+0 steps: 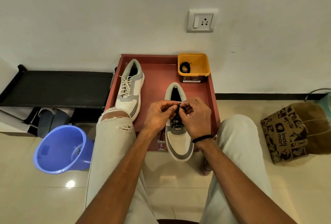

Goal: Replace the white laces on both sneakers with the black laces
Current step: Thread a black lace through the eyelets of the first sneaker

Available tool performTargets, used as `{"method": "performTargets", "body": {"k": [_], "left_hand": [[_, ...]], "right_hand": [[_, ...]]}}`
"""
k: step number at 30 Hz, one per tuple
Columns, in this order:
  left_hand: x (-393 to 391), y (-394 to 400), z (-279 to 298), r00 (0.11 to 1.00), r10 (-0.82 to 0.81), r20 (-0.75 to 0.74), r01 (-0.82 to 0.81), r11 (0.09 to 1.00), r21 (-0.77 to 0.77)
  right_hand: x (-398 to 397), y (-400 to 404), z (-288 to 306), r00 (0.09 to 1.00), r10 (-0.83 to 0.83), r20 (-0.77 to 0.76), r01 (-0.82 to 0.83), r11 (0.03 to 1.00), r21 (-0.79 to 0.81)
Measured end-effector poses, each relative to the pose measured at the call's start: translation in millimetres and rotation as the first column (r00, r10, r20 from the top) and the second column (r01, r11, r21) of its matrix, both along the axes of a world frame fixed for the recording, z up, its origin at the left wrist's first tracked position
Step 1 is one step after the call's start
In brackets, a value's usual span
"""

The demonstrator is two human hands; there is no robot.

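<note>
Two white and grey sneakers lie on a red-brown tray table (157, 73). The left sneaker (129, 87) carries white laces (126, 86). The right sneaker (177, 138) is threaded with a black lace (176, 121). My left hand (159, 114) and my right hand (195, 116) meet over the top eyelets of the right sneaker, and each pinches the black lace near the tongue. A second black lace (184, 67) lies coiled in a yellow tub (194, 64) at the tray's back right corner.
A blue bucket (61, 149) stands on the floor at the left. A black shoe rack (57, 87) stands against the wall. A brown paper bag (293, 132) sits at the right. My knees flank the tray. A wall socket (202, 20) is above.
</note>
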State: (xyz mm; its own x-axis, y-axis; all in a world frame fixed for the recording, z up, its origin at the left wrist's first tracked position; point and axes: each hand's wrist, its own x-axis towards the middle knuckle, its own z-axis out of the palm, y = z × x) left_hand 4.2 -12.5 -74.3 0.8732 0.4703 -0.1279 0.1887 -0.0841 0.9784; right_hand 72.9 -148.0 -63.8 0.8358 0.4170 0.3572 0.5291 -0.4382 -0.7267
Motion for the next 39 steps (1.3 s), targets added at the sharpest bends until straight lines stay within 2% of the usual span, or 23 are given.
{"method": "performTargets", "body": {"k": [3, 5, 7, 9, 10, 15, 18, 22, 24, 26, 30, 34, 37, 39], "left_hand": [[1, 2, 0, 0.999, 0.051, 0.015, -0.050, 0.997, -0.066], [2, 2, 0, 0.996, 0.094, 0.011, -0.093, 0.994, -0.051], [3, 2, -1, 0.995, 0.103, -0.005, -0.102, 0.989, 0.108], [3, 0, 1, 0.993, 0.119, -0.019, -0.109, 0.954, 0.280], [3, -1, 1, 0.991, 0.132, -0.014, -0.121, 0.941, 0.316], [0, 4, -3, 0.968, 0.249, -0.011, -0.226, 0.894, 0.387], [1, 5, -8, 0.957, 0.290, -0.032, -0.255, 0.885, 0.390], [2, 3, -14, 0.925, 0.373, -0.069, -0.336, 0.890, 0.307], [3, 5, -19, 0.911, 0.404, -0.081, -0.383, 0.904, 0.192], [3, 10, -22, 0.906, 0.414, -0.089, -0.408, 0.910, 0.077], [2, 12, -26, 0.912, 0.400, -0.093, -0.405, 0.913, -0.049], [2, 14, -27, 0.910, 0.398, -0.116, -0.409, 0.908, -0.096], [4, 14, -27, 0.912, 0.390, -0.131, -0.406, 0.904, -0.133], [4, 14, -27, 0.906, 0.400, -0.135, -0.416, 0.901, -0.120]], "right_hand": [[2, 0, -1, 1.000, 0.020, -0.011, -0.020, 1.000, -0.009], [3, -1, -1, 0.998, 0.055, -0.025, -0.056, 0.998, -0.025], [4, -3, 2, 0.995, 0.092, -0.040, -0.094, 0.995, -0.043], [7, -9, 7, 0.988, 0.098, -0.117, -0.101, 0.994, -0.027], [9, -13, 9, 0.981, 0.090, -0.170, -0.095, 0.995, -0.024], [15, -46, 18, 0.917, 0.087, -0.388, -0.163, 0.972, -0.168], [19, -57, 17, 0.877, 0.054, -0.477, -0.161, 0.969, -0.186], [20, -54, 14, 0.837, 0.025, -0.547, -0.136, 0.977, -0.163], [19, -50, 15, 0.824, 0.027, -0.566, -0.078, 0.995, -0.066], [20, -48, 20, 0.786, 0.037, -0.617, 0.030, 0.995, 0.098], [18, -44, 23, 0.656, 0.075, -0.751, 0.191, 0.946, 0.261], [19, -38, 22, 0.478, 0.249, -0.842, 0.312, 0.848, 0.428], [23, -40, 23, 0.410, 0.311, -0.857, 0.316, 0.833, 0.454], [22, -41, 23, 0.458, 0.254, -0.852, 0.226, 0.894, 0.388]]}}
